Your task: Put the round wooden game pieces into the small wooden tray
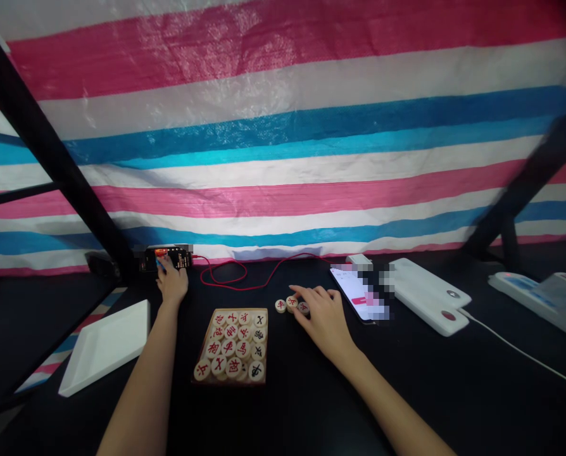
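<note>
Reference: clock positions around the box. At 9, the lid point(105, 348) lies detached. Near 11, the left hand point(173, 278) has its index finger extended at the left phone point(181, 258), pinching nothing visible. Centre: the box point(206, 339) is uncovered and stacked with discs point(228, 348). At 2, three loose discs point(291, 304) remain outside; the right hand point(325, 316) is over them, thumb and index apart; grip cannot be determined.

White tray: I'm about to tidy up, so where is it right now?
In the head view, the white tray lies lower left on the black table, just left of the person's left forearm.
</note>
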Demonstrator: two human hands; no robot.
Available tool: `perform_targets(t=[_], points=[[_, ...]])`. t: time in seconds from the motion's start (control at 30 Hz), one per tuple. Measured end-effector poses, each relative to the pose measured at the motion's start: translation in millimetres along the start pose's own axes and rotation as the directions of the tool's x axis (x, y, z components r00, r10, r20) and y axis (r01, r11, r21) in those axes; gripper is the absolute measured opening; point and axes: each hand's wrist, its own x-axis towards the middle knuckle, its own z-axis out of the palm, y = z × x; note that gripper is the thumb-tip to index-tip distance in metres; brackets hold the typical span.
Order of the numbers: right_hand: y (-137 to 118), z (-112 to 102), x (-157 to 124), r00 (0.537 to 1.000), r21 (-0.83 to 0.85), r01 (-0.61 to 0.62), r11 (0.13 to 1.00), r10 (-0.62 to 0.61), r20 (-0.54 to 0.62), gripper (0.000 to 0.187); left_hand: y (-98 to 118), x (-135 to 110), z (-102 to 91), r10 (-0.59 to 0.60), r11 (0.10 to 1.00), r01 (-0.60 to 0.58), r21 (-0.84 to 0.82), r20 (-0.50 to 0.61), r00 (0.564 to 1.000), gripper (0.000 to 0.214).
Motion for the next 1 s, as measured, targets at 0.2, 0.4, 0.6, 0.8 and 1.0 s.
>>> perform_targets(t=[0.2, 0.4, 0.6, 0.8, 1.0], points=[[0.4, -0.9, 0.3, 1.0, -0.012, 0.005, 1.0, -0.005, 0.0, 0.029, 1.3, -1.1, -1.3, -0.009, 1.0, 0.009, 0.01, 0.004, 1.0, 0.073], [1.9, -0.2, 0.8, 1.0, -0.011, -0.005, 1.0, 0.005, -0.018, 0.029, 0.7, -0.6, -0.8, -0.005, 1.0, 0.004, -0.024, -0.047, 0.999, 0.077], [6.8, -1.3, 1.6, 0.999, -0.006, -0.051, 0.999, 0.051, -0.011, 0.03, -7.3, 0.2, -1.8, 0.031, 0.994, -0.048, -0.096, -0.172, 0.985, 0.078], [13.5, -8.3, 3.5, 0.994, 0.013, -0.112, 0.994, 0.112, 0.016, 0.026, -4.8, -14.6, -11.4, 0.04, 0.983, -0.06, -0.171, -0.122, 0.992, 0.075], [16.3, -17.1, 0.6, 0.981, -0.04, -0.149, 0.988, 0.152, 0.121, 0.02, -8.9, -30.8, -15.0, 0.154, 0.958, -0.171, -0.23, -0.092, 0.984, 0.058]])
